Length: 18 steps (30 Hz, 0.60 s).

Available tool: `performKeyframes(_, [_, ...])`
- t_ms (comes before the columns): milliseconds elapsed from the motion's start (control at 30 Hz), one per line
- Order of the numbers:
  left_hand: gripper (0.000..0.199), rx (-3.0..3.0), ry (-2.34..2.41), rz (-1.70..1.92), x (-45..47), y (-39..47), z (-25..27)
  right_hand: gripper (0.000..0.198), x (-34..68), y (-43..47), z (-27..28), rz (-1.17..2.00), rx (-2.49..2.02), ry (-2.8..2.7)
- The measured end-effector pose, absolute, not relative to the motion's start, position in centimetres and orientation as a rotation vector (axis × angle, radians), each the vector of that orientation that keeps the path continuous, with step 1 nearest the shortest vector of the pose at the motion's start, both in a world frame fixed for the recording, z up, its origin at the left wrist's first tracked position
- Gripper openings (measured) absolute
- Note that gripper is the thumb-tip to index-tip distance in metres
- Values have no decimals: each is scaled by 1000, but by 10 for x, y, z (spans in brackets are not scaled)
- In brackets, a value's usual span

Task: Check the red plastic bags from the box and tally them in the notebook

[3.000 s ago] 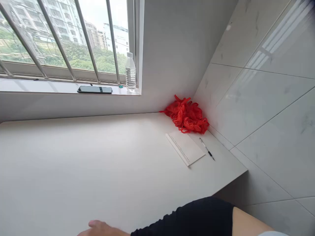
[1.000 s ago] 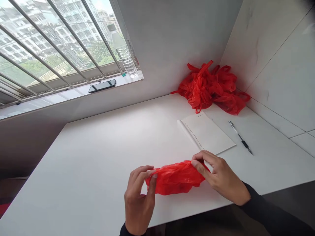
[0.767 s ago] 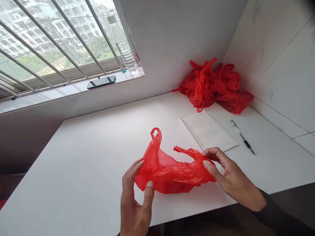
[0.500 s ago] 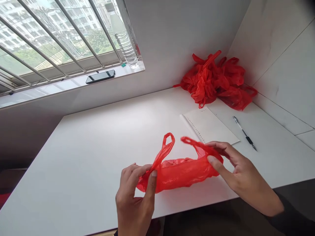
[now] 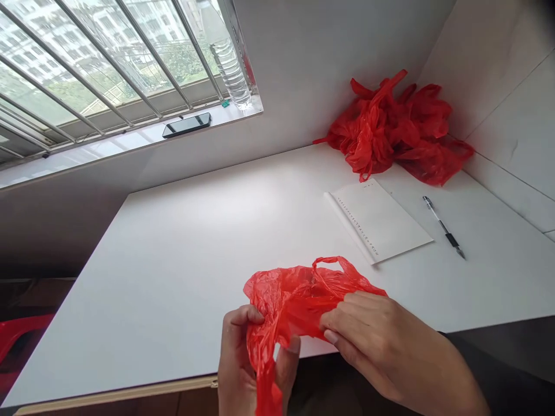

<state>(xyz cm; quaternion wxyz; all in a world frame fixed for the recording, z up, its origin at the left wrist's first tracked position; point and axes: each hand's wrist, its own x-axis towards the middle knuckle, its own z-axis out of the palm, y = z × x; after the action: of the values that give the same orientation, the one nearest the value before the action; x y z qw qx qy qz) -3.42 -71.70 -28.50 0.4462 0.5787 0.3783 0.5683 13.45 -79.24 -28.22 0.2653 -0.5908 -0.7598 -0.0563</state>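
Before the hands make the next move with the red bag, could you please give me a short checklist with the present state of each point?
1. Left hand grips the red bag: ok, thumb and fingers pinch its lower part.
2. Right hand grips the bag: ok, fingers press on its right side.
3. Bag handles free: cannot tell, one loop shows on top, the other is hidden in the folds.
4. Bag lies flat: not ok, it is crumpled and hangs partly over the edge of the table.
5. Notepad and pen apart from the bag: ok.
6. Pile of red bags apart from the held bag: ok, it lies in the far corner.
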Motion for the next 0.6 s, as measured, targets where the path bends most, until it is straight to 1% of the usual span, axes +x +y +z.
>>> performKeyframes(100, [34,1475,993,1376,-31,-718,-284,26,133,-793,-293,-67,-1913,-2108])
performKeyframes(133, [31,1476,1025,1373,-31,-718,-284,30,133,-792,-294,-59,-2038,-2101])
performKeyframes(200, [27,1447,1069,1367,-31,-718,-283,46,133,-787,-292,-49,-2249,-2038])
performKeyframes(233, [26,1421,1069,1362,-31,-718,-283,51,134,-784,-288,-43,-2320,-1990])
performKeyframes(300, [24,1401,1055,1353,-31,-718,-282,54,135,-777,-280,-52,-2363,-1919])
performKeyframes(367, [23,1487,1063,1408,-32,-717,-282,47,135,-770,-273,-96,-2287,-1942])
performKeyframes(467, [21,1616,1103,1544,-36,-713,-281,43,134,-757,-273,-103,-2130,-2100])
performKeyframes(500, [20,1596,1078,1548,-38,-711,-281,40,135,-752,-275,-106,-2099,-2152])
performKeyframes(600, [22,1432,908,1442,-47,-703,-279,22,137,-737,-284,-149,-2070,-2217])
